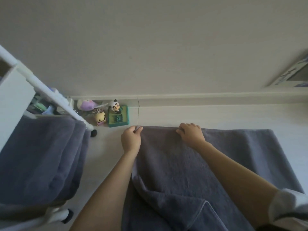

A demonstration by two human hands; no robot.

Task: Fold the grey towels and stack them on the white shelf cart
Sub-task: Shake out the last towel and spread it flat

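A grey towel [175, 164] lies spread on the pale floor in front of me, its far edge near the baseboard. My left hand [130, 139] pinches the towel's far left corner. My right hand [190, 133] grips the same far edge further right, fingers curled over it. The part of the towel to the right of my right hand lies flat. On the left stands the white shelf cart [15, 97], with another grey towel [41, 155] lying on its shelf.
Small toys sit by the wall: a panda figure on a green base [117, 116], a yellow figure [100, 119] and a purple plush [87, 105]. The cart's black wheels [93, 133] stand near the towel. A framed object [293, 72] leans at the right.
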